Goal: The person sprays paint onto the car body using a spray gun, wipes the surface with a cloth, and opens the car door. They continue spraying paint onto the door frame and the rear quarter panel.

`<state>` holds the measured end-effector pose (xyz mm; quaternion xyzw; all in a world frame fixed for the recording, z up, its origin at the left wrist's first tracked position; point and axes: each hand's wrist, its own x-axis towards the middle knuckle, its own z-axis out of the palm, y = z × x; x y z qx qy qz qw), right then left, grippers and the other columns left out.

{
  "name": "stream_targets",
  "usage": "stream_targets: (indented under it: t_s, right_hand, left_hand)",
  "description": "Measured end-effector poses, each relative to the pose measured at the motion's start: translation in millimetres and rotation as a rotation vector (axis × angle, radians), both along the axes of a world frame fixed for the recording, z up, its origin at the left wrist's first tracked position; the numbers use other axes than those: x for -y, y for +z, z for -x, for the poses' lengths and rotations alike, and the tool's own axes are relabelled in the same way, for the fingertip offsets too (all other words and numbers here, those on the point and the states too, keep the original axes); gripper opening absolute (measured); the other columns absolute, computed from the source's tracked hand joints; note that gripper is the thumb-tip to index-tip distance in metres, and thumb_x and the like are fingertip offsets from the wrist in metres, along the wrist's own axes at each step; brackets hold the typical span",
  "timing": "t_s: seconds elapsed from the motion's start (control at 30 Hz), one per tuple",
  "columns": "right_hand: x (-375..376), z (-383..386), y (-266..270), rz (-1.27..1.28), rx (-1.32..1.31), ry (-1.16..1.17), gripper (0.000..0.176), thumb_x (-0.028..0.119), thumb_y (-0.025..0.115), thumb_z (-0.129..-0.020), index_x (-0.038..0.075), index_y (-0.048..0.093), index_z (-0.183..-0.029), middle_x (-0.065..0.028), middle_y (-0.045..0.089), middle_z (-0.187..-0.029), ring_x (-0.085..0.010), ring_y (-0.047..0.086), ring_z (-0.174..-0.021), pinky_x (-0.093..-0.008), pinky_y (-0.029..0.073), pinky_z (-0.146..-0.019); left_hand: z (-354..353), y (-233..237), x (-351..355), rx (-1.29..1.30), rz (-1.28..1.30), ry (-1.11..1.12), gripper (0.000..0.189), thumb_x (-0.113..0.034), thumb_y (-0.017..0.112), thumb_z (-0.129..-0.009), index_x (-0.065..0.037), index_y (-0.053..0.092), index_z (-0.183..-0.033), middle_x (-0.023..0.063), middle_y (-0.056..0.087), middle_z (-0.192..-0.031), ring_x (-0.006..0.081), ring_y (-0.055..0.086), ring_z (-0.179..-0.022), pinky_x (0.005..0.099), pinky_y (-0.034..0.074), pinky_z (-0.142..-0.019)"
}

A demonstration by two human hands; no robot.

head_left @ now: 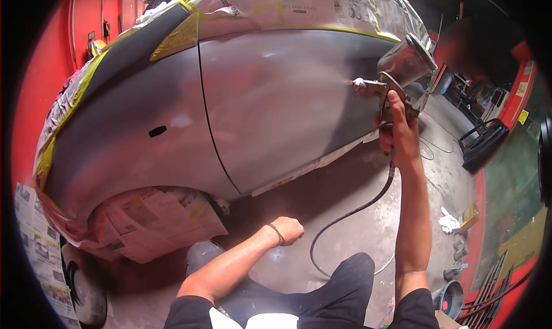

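Spray gun (404,63) snug in right hand (400,125), left hand (291,230) (wristband (278,236) behind) in a fist.

The car (259,110) stands before the person, paper (310,10) over its top and more in the wheel arch (152,214). The spray gun (403,64) is in the right hand (398,122), in front of the car's side, its hose (351,213) below, right of the left hand (286,231). A wheel (86,289) stands lower left; a bucket (449,299), lower right, is nearer than the box (469,217).
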<state>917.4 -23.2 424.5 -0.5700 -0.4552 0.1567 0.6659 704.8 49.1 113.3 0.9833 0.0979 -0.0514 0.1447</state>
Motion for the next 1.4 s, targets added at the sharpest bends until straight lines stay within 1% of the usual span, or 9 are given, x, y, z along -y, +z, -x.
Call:
stream_targets:
  t_s: [0.2,0.47,0.53,0.63,0.7,0.8,0.93,1.1,1.4]
  right_hand:
    - [-43.0,-13.4,43.0,-0.009,0.167,-0.236,0.039,0.056,0.065,-0.103,0.018,0.07,-0.11,-0.0016,0.066,-0.077,-0.0035,0.038,-0.041,-0.0238,0.028,-0.036]
    - [-67.6,16.8,129.6,0.226,0.042,0.056,0.046,0.061,0.067,-0.099,0.021,0.067,-0.122,-0.0009,0.069,-0.087,-0.0035,0.036,-0.048,-0.0245,0.033,-0.041]
    - [-75.3,19.4,132.4,0.177,0.137,-0.04,0.048,0.06,0.068,-0.098,0.019,0.067,-0.122,-0.0015,0.068,-0.086,-0.005,0.038,-0.047,-0.0262,0.033,-0.04]
    - [-91.0,4.4,127.2,0.071,0.299,-0.254,0.047,0.058,0.067,-0.1,0.016,0.067,-0.12,-0.002,0.068,-0.084,-0.0084,0.043,-0.047,-0.0289,0.033,-0.039]
    - [-76.8,5.6,124.5,0.062,0.248,-0.257,0.046,0.059,0.067,-0.1,0.017,0.067,-0.12,-0.0021,0.068,-0.083,-0.0089,0.045,-0.047,-0.029,0.034,-0.04]
    - [-50.8,9.8,117.8,0.075,0.107,-0.207,0.05,0.062,0.066,-0.099,0.014,0.067,-0.115,-0.0041,0.07,-0.083,-0.0087,0.045,-0.045,-0.0289,0.032,-0.04]
    - [-19.4,29.7,110.0,-0.005,-0.023,-0.055,0.048,0.06,0.068,-0.098,0.016,0.066,-0.116,-0.0045,0.072,-0.088,-0.0056,0.044,-0.049,-0.0252,0.033,-0.041]
    - [-6.9,39.4,110.0,0.001,-0.018,-0.051,0.047,0.058,0.071,-0.097,0.016,0.066,-0.117,-0.0043,0.072,-0.089,-0.0049,0.044,-0.049,-0.0239,0.032,-0.04]
    - [-4.6,41.9,118.6,0.0,0.057,-0.093,0.048,0.057,0.071,-0.097,0.014,0.066,-0.118,-0.0044,0.072,-0.087,-0.0065,0.043,-0.048,-0.0256,0.032,-0.04]
  left_hand:
    - [6.8,16.6,-2.2,0.028,0.007,0.011,0.015,-0.005,0.065,-0.082,-0.006,0.079,-0.087,0.0177,0.077,-0.09,0.0374,0.076,-0.089,0.0478,0.062,-0.077]
    - [8.0,38.1,-12.4,0.251,0.038,0.168,0.017,-0.017,0.064,-0.092,-0.008,0.078,-0.094,0.0186,0.076,-0.091,0.0378,0.075,-0.089,0.0493,0.061,-0.079]
    - [1.1,55.6,-11.7,0.527,0.406,0.233,0.028,-0.029,0.06,-0.103,-0.007,0.075,-0.113,0.0191,0.075,-0.108,0.0407,0.072,-0.101,0.0503,0.057,-0.088]
    - [-25.9,113.4,0.1,0.885,0.657,0.354,0.034,-0.03,0.056,-0.108,-0.004,0.074,-0.121,0.0156,0.077,-0.111,0.0291,0.074,-0.103,0.042,0.057,-0.094]
    - [-53.9,170.2,12.0,1.01,0.921,0.268,0.04,-0.032,0.05,-0.113,-0.001,0.071,-0.126,0.0095,0.075,-0.114,0.0186,0.069,-0.107,0.0366,0.055,-0.098]
    - [-110.4,233.6,27.3,1.199,1.481,0.024,0.049,-0.041,0.044,-0.116,-0.001,0.062,-0.136,0.0079,0.07,-0.119,0.0189,0.069,-0.111,0.0361,0.055,-0.101]
    - [-158.0,278.1,54.4,1.404,1.921,-0.034,0.043,-0.047,0.041,-0.116,-0.01,0.063,-0.117,0.0003,0.068,-0.094,0.0132,0.068,-0.074,0.0303,0.055,-0.065]
    - [-158.0,302.2,68.7,1.436,1.815,0.214,0.033,-0.042,0.043,-0.116,-0.016,0.064,-0.113,-0.003,0.064,-0.091,0.0074,0.058,-0.069,0.0259,0.045,-0.057]
    - [-161.0,314.6,73.3,1.453,1.949,0.183,0.03,-0.042,0.044,-0.116,-0.02,0.062,-0.106,-0.0077,0.06,-0.075,0.005,0.051,-0.054,0.0252,0.035,-0.044]
